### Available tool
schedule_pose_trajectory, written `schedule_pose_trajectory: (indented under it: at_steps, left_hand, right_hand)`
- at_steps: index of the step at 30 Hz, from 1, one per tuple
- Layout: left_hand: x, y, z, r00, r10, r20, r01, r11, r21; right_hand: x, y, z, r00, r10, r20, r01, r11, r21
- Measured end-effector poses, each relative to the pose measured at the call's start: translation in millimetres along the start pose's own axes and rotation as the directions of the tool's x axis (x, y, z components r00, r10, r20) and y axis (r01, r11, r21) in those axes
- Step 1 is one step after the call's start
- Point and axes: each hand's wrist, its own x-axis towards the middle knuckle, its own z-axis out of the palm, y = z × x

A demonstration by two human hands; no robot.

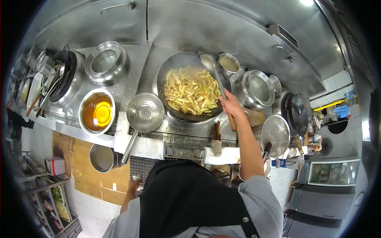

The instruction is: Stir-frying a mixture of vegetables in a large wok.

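My right hand [231, 104] is closed around a long-handled ladle [219, 78] with a wooden grip. The ladle's bowl rests near the far right rim of a dark wok [167, 63], above the food. Sliced yellow-green vegetables [192, 90] with pinkish bits fill the wok, and faint steam rises from them. Low at my left side, my left hand [135, 185] has its fingers around a whitish cloth [137, 178]. Left of the wok lies a perforated metal strainer [145, 111], its handle pointing towards me. A bamboo brush [217, 142] stands at the stove's front edge, near my right forearm.
A metal bowl of amber oil [111, 114] sits at the left front. Water pots [92, 74] [243, 89] flank the wok. Folded white towels [148, 148] lie along the front edge. At right are a fine mesh strainer [275, 135] and another wok [299, 116].
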Motion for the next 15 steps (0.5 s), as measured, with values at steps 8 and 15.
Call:
schedule_pose_trajectory:
  at_steps: [8,15]
  left_hand:
    - [11.8,14.1,-11.6,0.977,0.105,0.185,-0.099,0.994,-0.040]
    - [69.6,-28.2,2.3,0.994,-0.031,0.103,0.037,0.998,-0.055]
  right_hand:
    - [-58.0,15.0,81.2,0.970,-0.213,0.116,0.233,0.687,-0.689]
    - [-163.2,7.4,1.2,0.952,-0.284,0.119,0.232,0.410,-0.882]
